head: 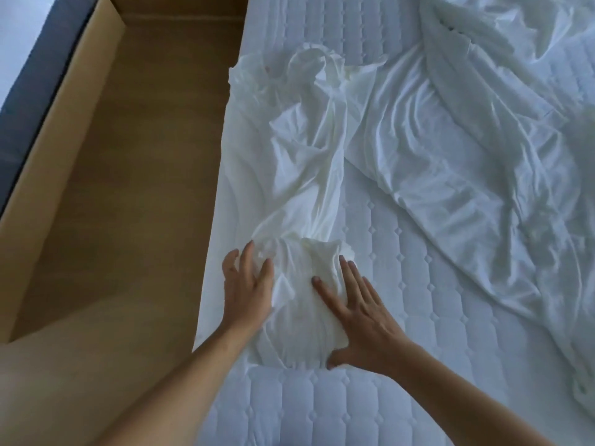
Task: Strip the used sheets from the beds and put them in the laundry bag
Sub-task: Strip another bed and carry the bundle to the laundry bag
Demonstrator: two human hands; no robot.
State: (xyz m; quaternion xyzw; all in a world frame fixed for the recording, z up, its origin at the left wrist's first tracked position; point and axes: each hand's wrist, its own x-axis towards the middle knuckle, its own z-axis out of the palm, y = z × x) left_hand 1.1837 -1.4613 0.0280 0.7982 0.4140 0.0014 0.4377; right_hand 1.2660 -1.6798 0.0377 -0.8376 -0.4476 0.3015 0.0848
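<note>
Pressing down on a bunched end of the loosened white sheet [309, 194], a person works at the near edge of a bare quilted mattress [402, 317], the left hand [246, 292] spread with fingers sinking into the folds and the right hand [357, 313] laid flat, fingers straight, on the same wad. Gathering appears to be the step in hand: the sheet trails loose across the bed toward a larger crumpled heap at right. Next, both hands would need to close around the cloth and lift it; no laundry bag is visible.
</note>
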